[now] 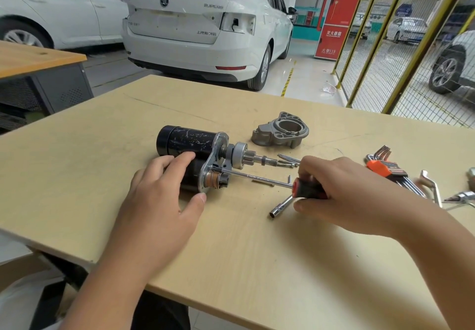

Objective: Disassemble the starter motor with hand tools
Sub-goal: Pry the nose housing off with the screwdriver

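Note:
The black starter motor [187, 141] lies on its side on the wooden table [231, 252], with its silver end plate, pinion gear [240, 155] and shaft pointing right. My left hand [162, 196] grips the lower solenoid body, fingers over the top and thumb at the plate's edge. My right hand [341, 193] grips the red-and-black handle of a screwdriver [267, 181]. Its long shaft runs left and its tip sits at the end plate, just above the copper-coloured plunger [212, 178]. The removed grey nose housing [281, 133] rests behind the shaft.
Loose long bolts [289, 160] lie by the shaft tip. A socket wrench [280, 207] lies below my right hand. An orange-holdered hex key set [390, 169] and other metal tools lie at the right edge. White cars and a yellow mesh fence stand beyond the table.

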`<action>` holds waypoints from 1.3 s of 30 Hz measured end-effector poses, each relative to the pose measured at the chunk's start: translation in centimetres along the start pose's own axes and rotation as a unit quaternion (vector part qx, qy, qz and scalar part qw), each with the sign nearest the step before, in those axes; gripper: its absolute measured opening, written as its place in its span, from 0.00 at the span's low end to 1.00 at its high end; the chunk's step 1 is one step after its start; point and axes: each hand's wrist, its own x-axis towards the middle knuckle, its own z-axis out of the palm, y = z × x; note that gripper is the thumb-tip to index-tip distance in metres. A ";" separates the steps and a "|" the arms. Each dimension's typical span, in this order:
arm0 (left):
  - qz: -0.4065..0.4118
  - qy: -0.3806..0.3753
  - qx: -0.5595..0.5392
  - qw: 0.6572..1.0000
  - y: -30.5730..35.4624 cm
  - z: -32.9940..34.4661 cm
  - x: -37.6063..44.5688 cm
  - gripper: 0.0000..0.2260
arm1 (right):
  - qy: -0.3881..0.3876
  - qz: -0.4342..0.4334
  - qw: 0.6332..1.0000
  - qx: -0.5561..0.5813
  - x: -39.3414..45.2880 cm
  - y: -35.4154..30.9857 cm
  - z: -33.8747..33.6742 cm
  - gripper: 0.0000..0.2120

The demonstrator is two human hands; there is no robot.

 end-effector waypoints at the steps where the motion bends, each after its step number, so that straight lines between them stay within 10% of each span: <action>1: 0.000 -0.001 -0.001 1.000 0.0 0.0 0.0 0.30 | -0.005 0.006 1.000 0.006 0.0 0.0 0.0 0.15; 6: -0.002 -0.001 -0.004 1.000 0.1 -0.1 -0.1 0.30 | -0.031 0.009 0.996 0.078 0.0 0.2 -0.3 0.03; 39: 0.013 -0.009 -0.125 0.992 0.1 0.2 2.0 0.28 | 0.016 0.000 0.996 0.091 0.4 1.2 0.6 0.18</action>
